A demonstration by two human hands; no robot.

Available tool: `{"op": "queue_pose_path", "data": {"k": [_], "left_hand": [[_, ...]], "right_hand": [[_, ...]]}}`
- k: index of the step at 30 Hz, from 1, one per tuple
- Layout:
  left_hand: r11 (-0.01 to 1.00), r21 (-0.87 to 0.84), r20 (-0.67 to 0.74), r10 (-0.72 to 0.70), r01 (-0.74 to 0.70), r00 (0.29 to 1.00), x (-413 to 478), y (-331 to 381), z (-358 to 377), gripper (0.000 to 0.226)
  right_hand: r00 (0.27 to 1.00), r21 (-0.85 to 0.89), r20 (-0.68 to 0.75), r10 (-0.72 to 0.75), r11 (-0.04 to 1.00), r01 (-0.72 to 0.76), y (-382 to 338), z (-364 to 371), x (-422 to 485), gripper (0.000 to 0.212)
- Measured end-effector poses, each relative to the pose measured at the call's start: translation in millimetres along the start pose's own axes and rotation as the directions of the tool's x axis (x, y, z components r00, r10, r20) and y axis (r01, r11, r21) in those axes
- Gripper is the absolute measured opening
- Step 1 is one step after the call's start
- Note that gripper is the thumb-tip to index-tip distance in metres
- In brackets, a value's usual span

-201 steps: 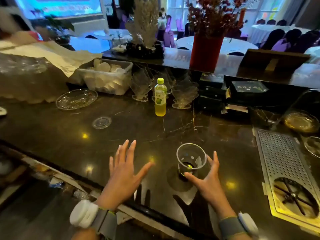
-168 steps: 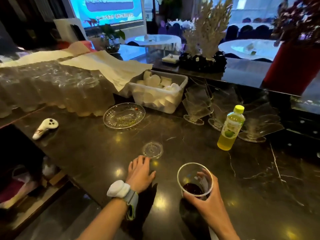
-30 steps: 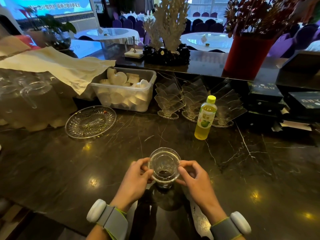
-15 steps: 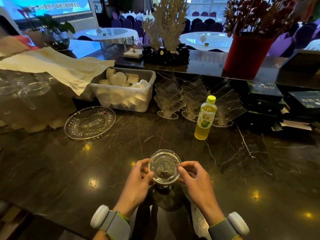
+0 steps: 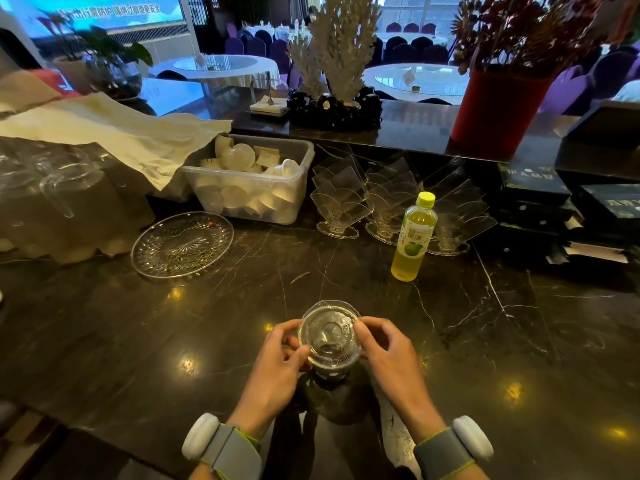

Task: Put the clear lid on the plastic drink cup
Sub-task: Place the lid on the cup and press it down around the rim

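Note:
The clear round lid (image 5: 329, 334) lies on top of the plastic drink cup (image 5: 330, 370), which stands on the dark marble counter near its front edge and holds a little dark liquid. My left hand (image 5: 277, 368) pinches the lid's left rim with thumb and fingers. My right hand (image 5: 388, 362) grips the lid's right rim the same way. Most of the cup's wall is hidden under the lid and between my hands.
A yellow-green drink bottle (image 5: 412, 237) stands behind and to the right. A cut-glass plate (image 5: 182, 244) lies at the left, with a plastic tub of white pieces (image 5: 252, 188) and clear napkin holders (image 5: 341, 206) behind. Glass jugs (image 5: 62, 202) line the far left.
Since a second ago the lid has settled lower and flatter on the cup's rim. Both hands stay on its edges, fingers shifted slightly around it.

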State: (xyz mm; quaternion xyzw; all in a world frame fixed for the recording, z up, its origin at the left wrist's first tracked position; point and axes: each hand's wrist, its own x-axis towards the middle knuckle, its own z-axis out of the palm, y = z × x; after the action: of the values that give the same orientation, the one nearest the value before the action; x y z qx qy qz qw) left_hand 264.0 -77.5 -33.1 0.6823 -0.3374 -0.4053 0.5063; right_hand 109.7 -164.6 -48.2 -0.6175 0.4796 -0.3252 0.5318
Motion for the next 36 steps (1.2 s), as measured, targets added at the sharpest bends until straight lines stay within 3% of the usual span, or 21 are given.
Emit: {"op": "queue_pose_path", "data": {"k": [7, 10, 19, 23, 26, 31, 36], "left_hand": [[1.000, -0.005, -0.008, 0.001, -0.001, 1.000, 1, -4, 1, 0.034], [1.000, -0.028, 0.002, -0.004, 0.004, 1.000, 1, -3, 1, 0.034], [0.998, -0.055, -0.001, -0.023, 0.023, 1.000, -2, -1, 2, 0.035], [0.972, -0.198, 0.075, -0.110, 0.123, 0.991, 2, -1, -4, 0.033], [0.938, -0.276, 0.178, -0.162, 0.208, 0.971, 8, 0, -11, 0.035], [0.976, -0.105, 0.223, -0.165, 0.192, 0.961, 22, 12, -17, 0.037], [0.993, 0.105, 0.064, -0.064, 0.057, 0.996, 40, 19, -5, 0.022]], "right_hand": [[1.000, -0.058, -0.014, 0.013, 0.998, -0.014, 5, 5, 0, 0.017], [1.000, 0.003, 0.003, 0.020, 1.000, -0.020, 7, 9, -2, 0.010], [0.993, 0.163, 0.023, 0.117, 0.979, -0.120, 4, 15, -4, 0.018], [0.985, 0.195, 0.043, 0.168, 0.965, -0.173, 5, 17, -2, 0.021], [0.997, 0.113, 0.024, 0.078, 0.990, -0.080, 5, 20, -2, 0.029], [0.998, -0.057, 0.015, -0.060, 0.996, 0.061, 3, 22, -5, 0.035], [0.993, -0.193, -0.020, -0.114, 0.975, 0.108, 3, 24, -5, 0.038]]}}
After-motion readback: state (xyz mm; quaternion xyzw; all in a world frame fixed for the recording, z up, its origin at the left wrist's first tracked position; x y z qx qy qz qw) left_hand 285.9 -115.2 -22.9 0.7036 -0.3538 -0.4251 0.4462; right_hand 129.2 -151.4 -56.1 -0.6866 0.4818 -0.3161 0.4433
